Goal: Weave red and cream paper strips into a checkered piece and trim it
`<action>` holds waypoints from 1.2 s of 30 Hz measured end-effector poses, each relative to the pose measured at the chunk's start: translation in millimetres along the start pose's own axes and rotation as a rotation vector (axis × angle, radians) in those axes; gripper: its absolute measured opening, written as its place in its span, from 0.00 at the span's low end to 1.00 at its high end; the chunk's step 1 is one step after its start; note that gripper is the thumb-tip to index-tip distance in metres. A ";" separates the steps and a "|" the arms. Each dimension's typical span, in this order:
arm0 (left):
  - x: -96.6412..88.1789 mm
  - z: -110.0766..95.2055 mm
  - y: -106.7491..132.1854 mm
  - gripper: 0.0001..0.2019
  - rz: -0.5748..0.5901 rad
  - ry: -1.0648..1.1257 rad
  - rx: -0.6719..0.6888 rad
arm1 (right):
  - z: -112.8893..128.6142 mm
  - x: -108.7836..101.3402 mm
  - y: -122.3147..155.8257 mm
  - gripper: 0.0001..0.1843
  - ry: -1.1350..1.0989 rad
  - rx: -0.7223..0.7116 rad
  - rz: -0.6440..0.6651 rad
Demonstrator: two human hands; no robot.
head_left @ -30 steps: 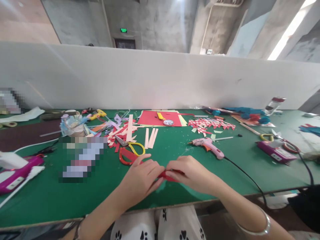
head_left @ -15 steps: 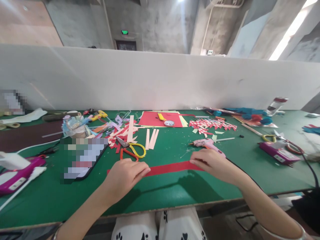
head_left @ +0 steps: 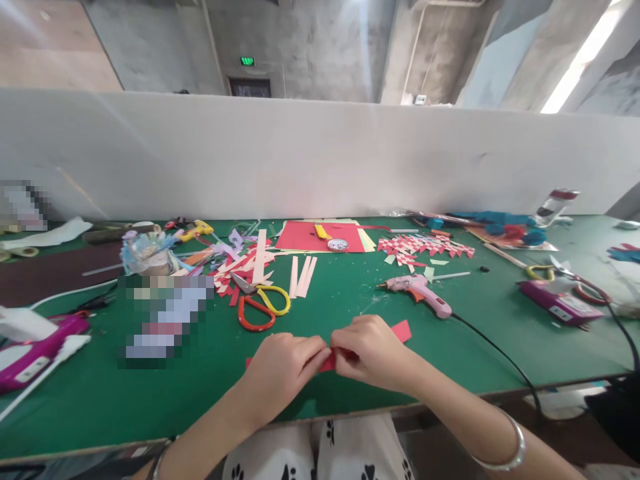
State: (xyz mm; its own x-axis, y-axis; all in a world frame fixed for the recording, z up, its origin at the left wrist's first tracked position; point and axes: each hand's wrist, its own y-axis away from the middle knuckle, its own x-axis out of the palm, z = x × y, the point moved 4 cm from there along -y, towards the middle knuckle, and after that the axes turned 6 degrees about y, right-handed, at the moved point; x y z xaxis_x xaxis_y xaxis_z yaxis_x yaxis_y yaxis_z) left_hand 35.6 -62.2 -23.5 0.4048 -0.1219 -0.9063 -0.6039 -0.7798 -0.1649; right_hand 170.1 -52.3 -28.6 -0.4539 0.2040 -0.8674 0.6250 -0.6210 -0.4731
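Note:
A red paper strip lies across my hands just above the table's front edge, its two ends showing beyond them. My left hand pinches the strip near its middle. Right beside it, fingertips almost touching, my right hand grips the same strip with curled fingers. Much of the strip is hidden under both hands. Beyond my left hand lie scissors with one red and one yellow handle loop. A pink glue gun rests past my right hand, its black cord running to the front edge.
Pale paper strips and a heap of red and pink scraps lie mid-table. Behind are red sheets with a yellow cutter. Red-white woven paper pieces lie right. Purple power strips stand at both sides.
My right hand has moved left along the strip to meet my left hand, which has shifted slightly right and nearer. The glue gun and scissors are now fully uncovered.

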 end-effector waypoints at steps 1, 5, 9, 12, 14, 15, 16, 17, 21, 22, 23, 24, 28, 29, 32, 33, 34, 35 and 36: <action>-2.2 2.3 1.3 0.19 0.009 0.022 -0.021 | -3.3 -1.8 1.7 0.07 -0.012 0.008 -0.014; -18.9 19.8 11.5 0.20 0.019 0.171 -0.140 | -25.5 -11.4 15.3 0.07 -0.051 0.101 -0.038; -37.0 38.8 26.2 0.21 -0.001 0.217 -0.242 | -57.6 -18.6 37.0 0.09 -0.001 0.221 0.007; -39.8 44.2 29.7 0.20 0.022 0.154 -0.252 | -75.6 -26.3 46.1 0.10 0.196 0.277 -0.041; -36.6 42.9 26.6 0.20 0.040 0.096 -0.221 | -77.3 -32.5 45.0 0.10 0.332 0.289 -0.126; -34.1 41.2 24.0 0.19 0.048 0.071 -0.202 | -74.3 -34.6 42.5 0.10 0.359 0.284 -0.162; -31.4 39.0 21.0 0.19 0.056 0.050 -0.180 | -68.6 -35.4 39.0 0.10 0.349 0.268 -0.184; -28.7 36.3 18.0 0.19 0.064 0.033 -0.154 | -60.8 -34.8 34.7 0.09 0.304 0.238 -0.185; -21.5 22.4 8.5 0.18 0.063 -0.027 -0.020 | -21.0 -19.2 17.1 0.08 0.051 0.090 0.018; -20.4 18.2 7.0 0.17 0.051 -0.050 0.025 | -13.1 -14.1 14.1 0.10 0.023 0.076 0.081; -19.1 13.9 5.7 0.16 0.034 -0.080 0.073 | -6.9 -9.4 11.6 0.11 0.007 0.072 0.134; -17.3 9.6 4.6 0.15 0.015 -0.116 0.125 | -2.4 -5.3 9.5 0.13 0.001 0.076 0.175; -6.8 -4.2 0.3 0.14 -0.109 -0.326 0.302 | 3.0 3.8 4.0 0.15 -0.026 0.128 0.243; -4.6 -6.0 -0.4 0.15 -0.150 -0.378 0.337 | 2.4 4.3 3.4 0.15 -0.049 0.143 0.247; -3.4 -5.3 0.3 0.15 -0.252 -0.483 0.425 | -2.0 2.3 3.7 0.15 -0.176 0.174 0.252; -5.5 -2.1 1.6 0.15 -0.281 -0.500 0.438 | -4.8 0.7 4.5 0.15 -0.231 0.185 0.254; -8.8 2.9 3.5 0.15 -0.301 -0.513 0.437 | -8.3 -1.1 5.7 0.15 -0.285 0.198 0.256; -13.2 9.8 6.2 0.14 -0.321 -0.525 0.426 | -12.5 -3.3 7.3 0.15 -0.334 0.211 0.257; -18.2 18.3 9.7 0.14 -0.337 -0.540 0.414 | -17.7 -5.8 9.4 0.15 -0.373 0.229 0.252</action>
State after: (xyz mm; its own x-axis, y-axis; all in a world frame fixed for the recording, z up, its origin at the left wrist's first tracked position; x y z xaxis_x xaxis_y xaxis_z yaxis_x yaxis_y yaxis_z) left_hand 9.8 -56.4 -15.8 0.2856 0.4827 -0.8279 -0.7585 -0.4141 -0.5031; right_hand 189.8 -45.9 -30.7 -0.5287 -0.2318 -0.8165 0.6081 -0.7746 -0.1739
